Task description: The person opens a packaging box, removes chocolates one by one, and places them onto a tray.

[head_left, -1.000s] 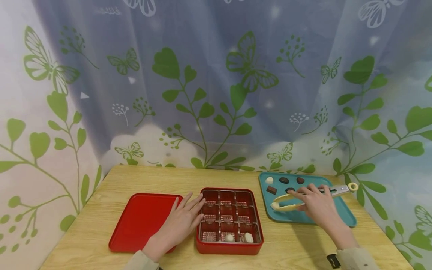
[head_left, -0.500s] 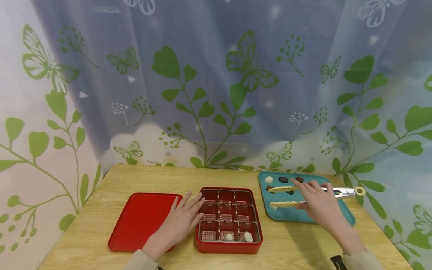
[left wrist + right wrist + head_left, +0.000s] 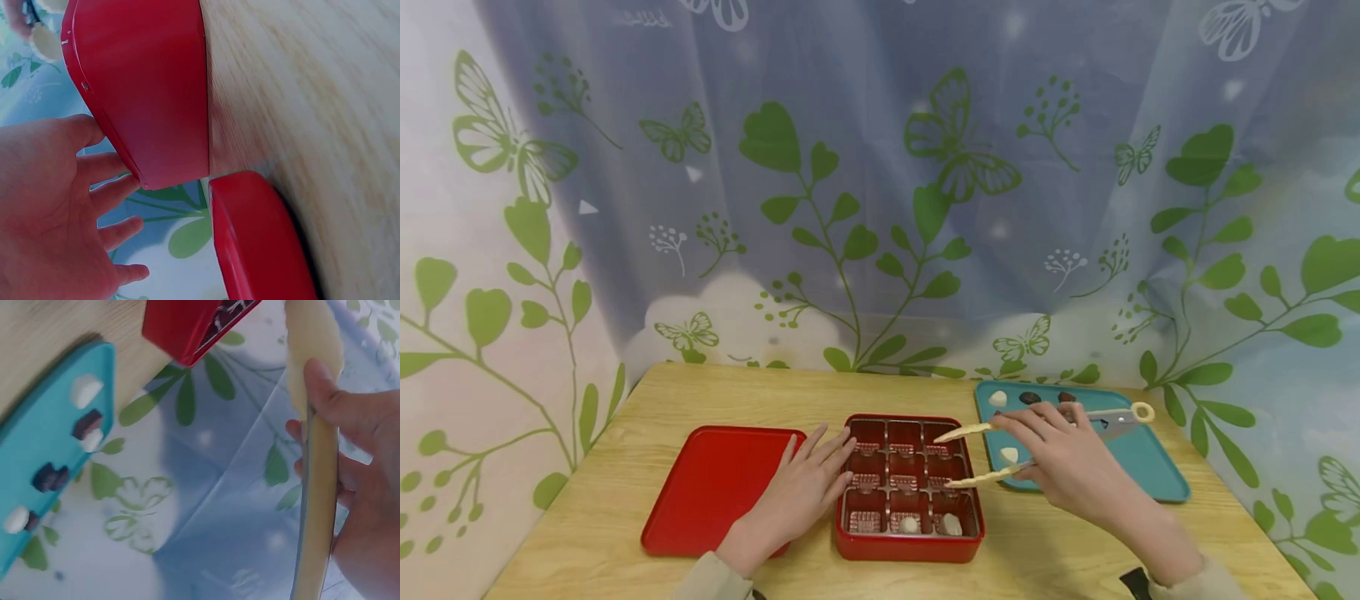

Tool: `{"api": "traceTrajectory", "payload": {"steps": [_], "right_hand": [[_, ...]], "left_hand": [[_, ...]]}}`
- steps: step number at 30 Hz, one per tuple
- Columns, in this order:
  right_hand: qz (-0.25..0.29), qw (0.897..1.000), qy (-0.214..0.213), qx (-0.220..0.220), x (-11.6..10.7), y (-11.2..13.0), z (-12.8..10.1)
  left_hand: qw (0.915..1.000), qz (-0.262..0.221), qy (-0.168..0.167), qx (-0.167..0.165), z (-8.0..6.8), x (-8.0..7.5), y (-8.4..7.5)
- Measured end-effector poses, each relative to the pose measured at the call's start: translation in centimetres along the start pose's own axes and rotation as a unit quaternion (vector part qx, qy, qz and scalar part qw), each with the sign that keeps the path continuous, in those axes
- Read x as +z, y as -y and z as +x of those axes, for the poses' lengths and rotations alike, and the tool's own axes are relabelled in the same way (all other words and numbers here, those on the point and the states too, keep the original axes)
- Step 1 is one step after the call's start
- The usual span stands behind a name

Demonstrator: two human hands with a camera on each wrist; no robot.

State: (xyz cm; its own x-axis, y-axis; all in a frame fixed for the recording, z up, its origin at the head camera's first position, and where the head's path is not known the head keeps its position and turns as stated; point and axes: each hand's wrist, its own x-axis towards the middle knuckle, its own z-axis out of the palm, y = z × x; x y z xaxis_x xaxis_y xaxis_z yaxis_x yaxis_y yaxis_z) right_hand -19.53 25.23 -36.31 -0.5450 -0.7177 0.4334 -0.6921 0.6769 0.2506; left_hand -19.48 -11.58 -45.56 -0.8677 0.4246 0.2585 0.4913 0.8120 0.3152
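My right hand [image 3: 1062,457] grips a pair of tongs [image 3: 973,429] with cream scalloped tips; the tips stand apart over the right side of the red box [image 3: 910,548], nothing seen between them. The right wrist view shows thumb and fingers around the tongs [image 3: 322,494]. The box has a divided insert, with two white chocolates [image 3: 951,524] in its front row, middle and right compartments. My left hand [image 3: 793,500] lies at the box's left rim, fingers extended; in the left wrist view thumb and fingertips touch the rim [image 3: 103,128].
A teal tray [image 3: 1157,467] at the right bears several chocolates, among them a white chocolate [image 3: 1008,456] near its left front corner and a dark chocolate [image 3: 1029,398] at the back. The red lid [image 3: 722,492] lies left of the box, partly under the left hand.
The tongs' tips have spread apart, and my right hand has carried them left from the tray to over the box. The white chocolate between them earlier lies on the tray. My left hand stays put.
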Motion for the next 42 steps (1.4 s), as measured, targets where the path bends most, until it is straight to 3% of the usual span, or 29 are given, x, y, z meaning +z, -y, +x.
{"api": "traceTrajectory", "payload": {"steps": [7, 14, 21, 34, 42], "right_hand": [[-0.054, 0.995, 0.002, -0.079, -0.3, 1.6, 2.5], [-0.064, 0.99, 0.033, -0.119, -0.1, 3.2, 4.4], [-0.112, 0.977, 0.054, -0.172, 0.1, 4.9, 6.4], [-0.221, 0.948, 0.113, -0.199, 0.1, 9.2, 9.4], [-0.235, 0.943, 0.13, -0.198, 1.3, 10.3, 9.5]], "left_hand": [[1.0, -0.004, 0.0, -0.002, 0.0, -0.1, 0.0], [1.0, -0.006, 0.006, -0.001, 0.0, 0.0, 0.1], [0.9999, -0.009, 0.006, -0.002, 0.0, -0.1, 0.0], [1.0, -0.005, 0.001, -0.003, 0.0, -0.1, 0.0], [1.0, -0.003, 0.005, -0.007, 0.0, 0.0, 0.0]]}}
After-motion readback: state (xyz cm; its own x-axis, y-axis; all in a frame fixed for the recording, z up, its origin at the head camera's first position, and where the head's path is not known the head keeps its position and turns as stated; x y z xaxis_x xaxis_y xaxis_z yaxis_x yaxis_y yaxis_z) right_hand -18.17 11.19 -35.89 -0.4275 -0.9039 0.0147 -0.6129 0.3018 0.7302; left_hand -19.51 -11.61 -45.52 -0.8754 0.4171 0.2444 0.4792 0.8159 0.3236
